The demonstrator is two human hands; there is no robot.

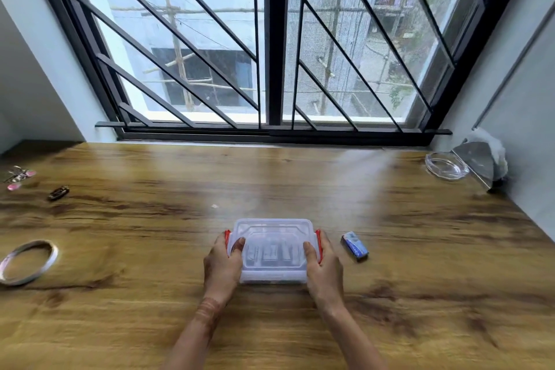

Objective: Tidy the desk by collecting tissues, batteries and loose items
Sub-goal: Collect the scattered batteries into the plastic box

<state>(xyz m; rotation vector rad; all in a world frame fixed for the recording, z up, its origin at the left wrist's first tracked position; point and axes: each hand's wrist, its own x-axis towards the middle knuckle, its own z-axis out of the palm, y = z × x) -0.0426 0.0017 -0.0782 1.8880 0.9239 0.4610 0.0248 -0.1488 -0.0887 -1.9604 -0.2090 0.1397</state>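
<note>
A clear plastic box (272, 237) with a lid and red side clips stands on the wooden desk (300, 177) in front of me. My left hand (222, 264) grips its left side, thumb on the lid. My right hand (322, 267) grips its right side the same way. Several small items show dimly through the lid. A blue and white battery (355, 246) lies just right of the box. A tiny white scrap (214, 206) lies beyond the box.
At the far left lie pink hair clips (18, 178), a dark clip (59, 192) and a silver bangle (28, 261). A glass ashtray (446, 166) and a metal holder with white tissue (483, 159) stand at the back right by the wall. A barred window runs along the back.
</note>
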